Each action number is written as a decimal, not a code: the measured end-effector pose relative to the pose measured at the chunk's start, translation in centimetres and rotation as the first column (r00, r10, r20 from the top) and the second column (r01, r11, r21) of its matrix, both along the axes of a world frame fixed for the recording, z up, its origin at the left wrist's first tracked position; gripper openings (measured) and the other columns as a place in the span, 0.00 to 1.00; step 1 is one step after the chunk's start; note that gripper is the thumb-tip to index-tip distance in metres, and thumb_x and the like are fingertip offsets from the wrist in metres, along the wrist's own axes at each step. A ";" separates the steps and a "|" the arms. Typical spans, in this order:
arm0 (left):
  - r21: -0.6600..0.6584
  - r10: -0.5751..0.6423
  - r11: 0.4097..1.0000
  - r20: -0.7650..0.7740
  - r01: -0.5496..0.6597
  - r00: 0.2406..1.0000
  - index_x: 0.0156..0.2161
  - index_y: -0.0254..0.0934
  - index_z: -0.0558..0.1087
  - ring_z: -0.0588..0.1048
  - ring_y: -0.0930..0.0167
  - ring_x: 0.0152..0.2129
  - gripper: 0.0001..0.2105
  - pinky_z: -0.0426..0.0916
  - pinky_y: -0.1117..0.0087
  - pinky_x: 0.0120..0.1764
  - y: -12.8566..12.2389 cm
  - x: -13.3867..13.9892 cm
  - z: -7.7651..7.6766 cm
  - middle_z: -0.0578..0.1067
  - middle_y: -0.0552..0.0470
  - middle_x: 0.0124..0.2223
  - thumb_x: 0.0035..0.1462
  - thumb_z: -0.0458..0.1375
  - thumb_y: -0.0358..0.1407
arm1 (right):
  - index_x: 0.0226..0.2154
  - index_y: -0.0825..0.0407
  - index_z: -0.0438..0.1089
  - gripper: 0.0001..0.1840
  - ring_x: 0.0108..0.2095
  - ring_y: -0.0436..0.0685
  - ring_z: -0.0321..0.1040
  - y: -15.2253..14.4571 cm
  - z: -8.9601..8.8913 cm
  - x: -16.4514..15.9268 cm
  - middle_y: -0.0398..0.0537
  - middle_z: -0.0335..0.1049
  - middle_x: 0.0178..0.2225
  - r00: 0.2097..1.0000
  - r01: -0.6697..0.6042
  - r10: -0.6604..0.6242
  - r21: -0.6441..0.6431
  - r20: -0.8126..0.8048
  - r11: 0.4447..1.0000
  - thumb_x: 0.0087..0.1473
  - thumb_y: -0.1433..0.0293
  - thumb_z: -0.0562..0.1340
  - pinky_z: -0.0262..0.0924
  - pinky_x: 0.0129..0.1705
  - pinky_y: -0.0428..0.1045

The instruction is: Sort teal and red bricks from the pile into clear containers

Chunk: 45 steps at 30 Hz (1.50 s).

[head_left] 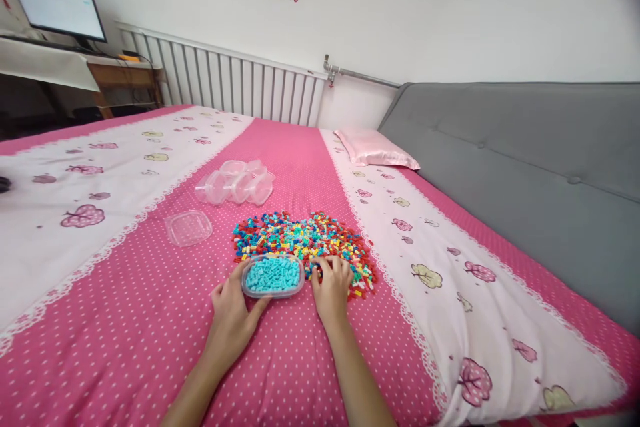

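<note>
Lying crosswise just left of the right hand [332,282], the clear tub [287,293] is gripped by the left hand [233,307]; the right is curled at the brick pile [300,237], its grasp not discernible.

Left hand [233,310] holds a clear tub [273,293] of light-blue pieces [274,273] at its left end. Right hand [331,290], fingers bent, at near edge of multicoloured pile [285,235]. Lid [189,228] and more clear tubs [235,185] lie beyond on bed [280,373].
</note>
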<state>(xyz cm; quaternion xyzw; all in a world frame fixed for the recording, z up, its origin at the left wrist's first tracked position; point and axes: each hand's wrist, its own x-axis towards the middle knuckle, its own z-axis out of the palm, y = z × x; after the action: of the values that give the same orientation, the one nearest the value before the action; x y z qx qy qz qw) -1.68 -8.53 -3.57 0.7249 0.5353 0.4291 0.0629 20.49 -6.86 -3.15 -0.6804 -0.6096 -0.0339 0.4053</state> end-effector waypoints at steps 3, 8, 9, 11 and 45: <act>0.000 -0.006 1.000 -0.015 0.006 1.000 0.67 0.42 0.59 0.71 0.50 0.62 0.27 0.63 0.47 0.57 0.0 -0.1 -0.1 0.71 0.39 0.66 0.67 0.57 0.45 | 0.42 0.46 0.78 0.12 0.47 0.65 0.63 0.0 0.1 0.0 0.49 0.74 0.43 1.000 -0.015 0.015 0.011 -0.006 1.000 0.62 0.76 0.62 0.52 0.51 0.58; -0.004 -0.013 1.000 -0.026 0.013 1.000 0.67 0.42 0.60 0.71 0.50 0.61 0.27 0.64 0.48 0.57 0.0 -0.1 -0.2 0.71 0.39 0.65 0.67 0.57 0.43 | 0.38 0.47 0.75 0.10 0.47 0.63 0.64 -0.2 0.4 -0.1 0.47 0.78 0.41 0.999 -0.032 0.033 0.047 -0.029 0.998 0.61 0.77 0.61 0.50 0.52 0.57; -0.005 -0.014 1.000 -0.027 0.014 1.000 0.67 0.42 0.60 0.71 0.50 0.61 0.27 0.64 0.48 0.57 0.0 -0.1 -0.2 0.72 0.39 0.65 0.66 0.58 0.43 | 0.38 0.48 0.75 0.09 0.47 0.63 0.64 -0.3 0.5 -0.1 0.47 0.78 0.40 0.999 -0.036 0.039 0.056 -0.036 0.998 0.62 0.77 0.61 0.50 0.52 0.57; -0.008 -0.018 1.000 -0.027 0.018 0.999 0.67 0.42 0.60 0.72 0.50 0.61 0.27 0.64 0.48 0.58 -0.1 0.0 -0.1 0.72 0.39 0.64 0.66 0.58 0.43 | 0.37 0.48 0.75 0.09 0.46 0.62 0.65 -0.3 0.5 -0.1 0.46 0.79 0.39 0.998 -0.041 0.046 0.079 -0.054 0.996 0.63 0.76 0.61 0.50 0.52 0.56; -0.047 -0.230 0.973 -0.058 0.227 0.972 0.67 0.43 0.55 0.76 0.50 0.54 0.39 0.61 0.47 0.59 -1.3 0.3 0.9 0.76 0.41 0.59 0.56 0.69 0.45 | 0.31 0.41 0.81 0.12 0.45 0.63 0.65 -6.2 5.5 -1.5 0.47 0.73 0.40 0.979 -0.196 0.199 -0.057 0.050 0.979 0.60 0.75 0.68 0.54 0.49 0.58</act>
<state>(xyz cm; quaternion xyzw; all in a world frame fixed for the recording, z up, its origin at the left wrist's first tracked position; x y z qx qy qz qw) -1.39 -9.84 -2.72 0.7934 0.4586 0.3850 0.1093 19.02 -13.02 2.36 -0.6255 -0.6859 0.0036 0.3718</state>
